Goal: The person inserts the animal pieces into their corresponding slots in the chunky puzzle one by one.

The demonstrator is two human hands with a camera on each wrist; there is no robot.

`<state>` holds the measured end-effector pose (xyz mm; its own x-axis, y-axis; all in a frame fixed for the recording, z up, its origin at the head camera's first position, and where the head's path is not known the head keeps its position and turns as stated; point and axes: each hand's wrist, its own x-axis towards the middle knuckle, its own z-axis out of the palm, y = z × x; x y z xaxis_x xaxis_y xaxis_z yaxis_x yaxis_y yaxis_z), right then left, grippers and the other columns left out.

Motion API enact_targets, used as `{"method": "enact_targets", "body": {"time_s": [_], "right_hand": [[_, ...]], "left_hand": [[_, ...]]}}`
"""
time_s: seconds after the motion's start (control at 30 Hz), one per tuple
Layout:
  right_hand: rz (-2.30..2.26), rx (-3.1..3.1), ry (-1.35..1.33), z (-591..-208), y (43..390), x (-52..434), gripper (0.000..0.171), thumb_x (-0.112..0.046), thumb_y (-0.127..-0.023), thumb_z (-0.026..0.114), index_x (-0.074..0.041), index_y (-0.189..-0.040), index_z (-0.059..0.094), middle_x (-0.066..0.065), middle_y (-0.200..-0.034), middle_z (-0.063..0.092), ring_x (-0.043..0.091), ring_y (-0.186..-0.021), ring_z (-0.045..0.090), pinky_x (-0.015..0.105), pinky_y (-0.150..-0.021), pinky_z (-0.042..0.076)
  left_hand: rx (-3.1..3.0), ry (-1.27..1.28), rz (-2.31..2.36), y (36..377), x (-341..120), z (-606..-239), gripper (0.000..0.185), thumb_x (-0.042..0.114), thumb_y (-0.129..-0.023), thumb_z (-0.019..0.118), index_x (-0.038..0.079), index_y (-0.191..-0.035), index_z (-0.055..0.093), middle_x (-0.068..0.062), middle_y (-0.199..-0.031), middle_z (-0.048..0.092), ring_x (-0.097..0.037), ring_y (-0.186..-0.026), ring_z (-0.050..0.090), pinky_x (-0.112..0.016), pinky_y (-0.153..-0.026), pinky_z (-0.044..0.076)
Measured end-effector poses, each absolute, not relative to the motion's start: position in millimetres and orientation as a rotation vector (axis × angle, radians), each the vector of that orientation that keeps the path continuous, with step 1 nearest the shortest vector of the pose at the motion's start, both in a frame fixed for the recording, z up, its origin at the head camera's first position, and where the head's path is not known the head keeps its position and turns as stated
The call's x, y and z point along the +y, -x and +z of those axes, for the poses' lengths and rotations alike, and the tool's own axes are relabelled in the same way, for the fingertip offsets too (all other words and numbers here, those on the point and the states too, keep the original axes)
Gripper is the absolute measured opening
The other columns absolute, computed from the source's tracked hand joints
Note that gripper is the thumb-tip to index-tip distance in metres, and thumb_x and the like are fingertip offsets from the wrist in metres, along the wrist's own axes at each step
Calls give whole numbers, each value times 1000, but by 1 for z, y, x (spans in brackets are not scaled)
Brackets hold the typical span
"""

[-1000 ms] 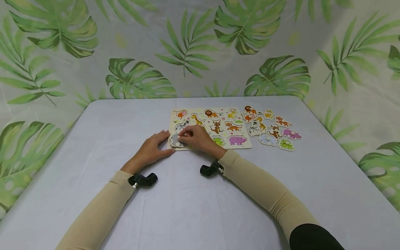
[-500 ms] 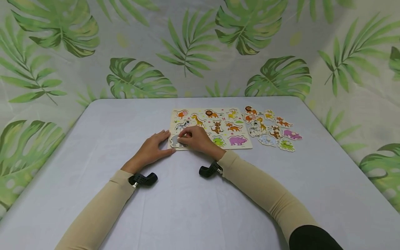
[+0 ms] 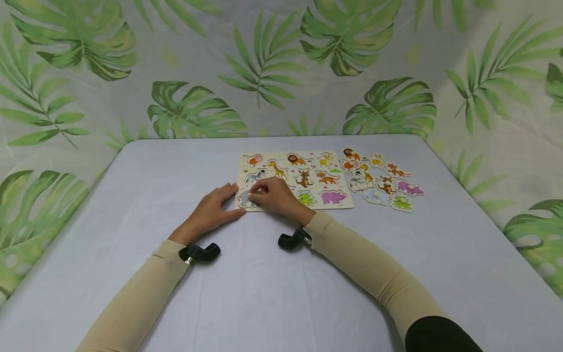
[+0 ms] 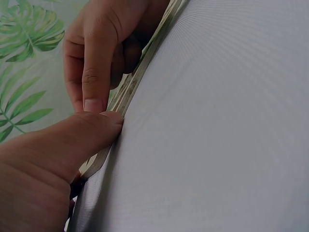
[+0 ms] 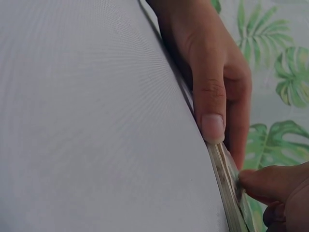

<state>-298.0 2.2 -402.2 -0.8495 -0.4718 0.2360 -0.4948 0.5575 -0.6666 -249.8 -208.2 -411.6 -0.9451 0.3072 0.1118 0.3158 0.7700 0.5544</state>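
Clearly, right hand (image 3: 274, 195) pinches elephant piece (image 3: 243, 199); left hand (image 3: 208, 209) touches board (image 3: 314, 187).

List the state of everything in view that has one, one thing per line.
Right hand: pinching the elephant piece.
Left hand: resting against the puzzle board, thumb on its near edge.
Elephant piece: at the board's near left corner; whether fully seated, cannot tell.
Puzzle board: flat; lion slot and hippo slot unfilled.
Loose animal pieces: face up, right of the board.
White cloth: spread out, faintly creased.
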Motion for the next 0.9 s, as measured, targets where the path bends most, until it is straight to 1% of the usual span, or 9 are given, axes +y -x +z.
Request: {"method": "enact_targets", "body": {"time_s": [0.23, 0.53, 0.9], "right_hand": [[1193, -2757, -822, -403, 298, 2, 11, -25, -86, 75, -14, -90, 77, -1, -58, 50, 10, -53, 40, 21, -52, 31], [1201, -2710, -845, -403, 298, 0, 10, -24, -84, 77, -14, -88, 78, -2, -57, 50, 9, -53, 41, 20, -53, 32], [1197, -2717, -836, -402, 297, 0, 11, -24, -84, 77, -14, -90, 78, -2, -58, 51, 9, -54, 41, 20, -53, 32]], "left_hand": [[-2944, 531, -929, 250, -207, -412, 78, 45, -87, 70, 7, -148, 39, -10, -154, 33, -31, -144, 24, -55, -115, 21], [-2951, 510, -934, 249, -209, -411, 78, 45, -87, 69, 7, -148, 38, -8, -155, 33, -30, -144, 23, -54, -116, 20], [-2950, 515, -934, 249, -208, -411, 79, 46, -87, 69, 7, -148, 38, -8, -155, 33, -31, -144, 22, -55, -116, 20]]}}
